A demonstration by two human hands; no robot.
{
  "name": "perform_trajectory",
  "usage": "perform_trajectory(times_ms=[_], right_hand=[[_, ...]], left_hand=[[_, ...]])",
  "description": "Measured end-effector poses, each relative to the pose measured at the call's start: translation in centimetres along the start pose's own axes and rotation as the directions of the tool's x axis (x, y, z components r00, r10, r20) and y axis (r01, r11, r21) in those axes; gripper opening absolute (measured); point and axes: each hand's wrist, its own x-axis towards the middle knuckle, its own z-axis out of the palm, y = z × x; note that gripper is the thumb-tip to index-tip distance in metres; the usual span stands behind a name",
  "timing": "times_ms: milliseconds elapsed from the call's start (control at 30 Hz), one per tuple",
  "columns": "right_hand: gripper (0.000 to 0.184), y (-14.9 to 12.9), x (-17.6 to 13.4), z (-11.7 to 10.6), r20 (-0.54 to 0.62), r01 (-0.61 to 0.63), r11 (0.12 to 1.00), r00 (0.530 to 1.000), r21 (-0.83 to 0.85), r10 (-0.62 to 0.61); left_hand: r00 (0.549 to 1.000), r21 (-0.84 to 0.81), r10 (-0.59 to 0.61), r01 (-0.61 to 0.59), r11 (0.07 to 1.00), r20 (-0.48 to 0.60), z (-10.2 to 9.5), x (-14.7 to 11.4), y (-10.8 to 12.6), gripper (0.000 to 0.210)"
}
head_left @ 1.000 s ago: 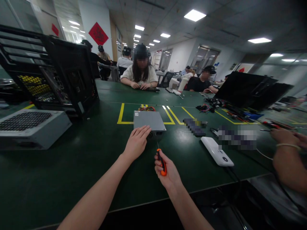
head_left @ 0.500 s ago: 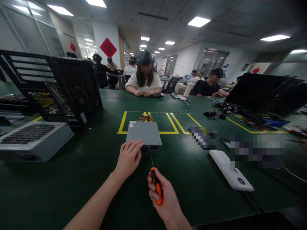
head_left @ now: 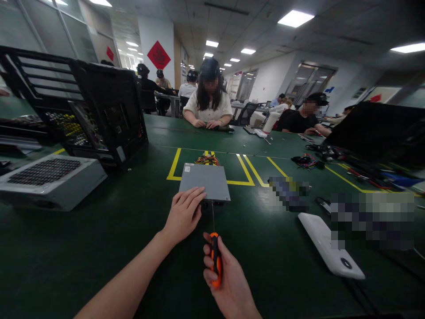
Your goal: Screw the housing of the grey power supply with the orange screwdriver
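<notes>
A grey metal computer power supply [head_left: 212, 179] lies flat on the green table, a white label on its top and a bundle of coloured wires [head_left: 207, 160] at its far side. My left hand [head_left: 186, 210] holds its near left edge, fingers stretched over the top and thumb down by the near face. In my right hand [head_left: 229, 274] is an orange and black screwdriver [head_left: 216, 257], gripped by the handle. Its thin shaft points away from me and meets the near face of the power supply. The exact spot under the tip is too small to make out.
To the left stand a second power supply [head_left: 76, 186] with a mesh grille and an open black computer case [head_left: 121, 119]. A white oblong device [head_left: 327, 243] lies at the right, near cables and tools. Across the table sits a person [head_left: 208, 106]. Yellow tape [head_left: 174, 164] marks the tabletop.
The camera view has turned slightly, so the scene sits farther right. The screwdriver handle now points straighter toward me. Both hands keep their holds.
</notes>
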Motion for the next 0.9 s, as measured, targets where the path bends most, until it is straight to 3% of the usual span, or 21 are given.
perform_trajectory(times_ms=[100, 200, 367, 533, 667, 800, 900], right_hand=[[0.010, -0.08, 0.06, -0.11, -0.033, 0.042, 0.998, 0.999, 0.045, -0.040], [0.018, -0.18, 0.13, -0.12, -0.072, 0.001, 0.999, 0.997, 0.052, 0.002], [0.023, -0.13, 0.48, -0.21, 0.046, -0.029, 0.997, 0.999, 0.072, 0.025], [0.022, -0.21, 0.26, -0.07, -0.016, 0.041, 0.999, 0.999, 0.031, -0.041], [0.030, -0.57, -0.07, 0.08, 0.027, -0.055, 0.998, 0.998, -0.038, 0.056], [0.031, -0.52, 0.26, -0.39, 0.108, -0.038, 0.999, 0.994, 0.017, 0.036], [0.027, -0.36, 0.63, -0.80, 0.068, 0.021, 0.997, 0.997, 0.068, -0.025]], left_hand=[[1.000, 0.014, 0.012, -0.013, 1.000, 0.010, 0.02, 0.00, 0.14, 0.036], [1.000, 0.050, 0.029, -0.029, 0.998, 0.012, 0.05, 0.00, 0.37, 0.036], [0.997, 0.055, 0.072, -0.074, 0.996, 0.030, 0.31, 0.08, 0.41, 0.041], [0.997, 0.050, 0.068, -0.070, 0.996, 0.033, 0.57, 0.05, 0.07, 0.043], [0.998, 0.050, 0.062, -0.063, 0.997, 0.024, 0.61, 0.05, -0.01, 0.043], [0.997, 0.049, 0.073, -0.073, 0.996, 0.007, 0.70, 0.17, 0.00, 0.043], [0.998, 0.047, 0.068, -0.068, 0.997, -0.005, 0.80, 0.22, 0.03, 0.043]])
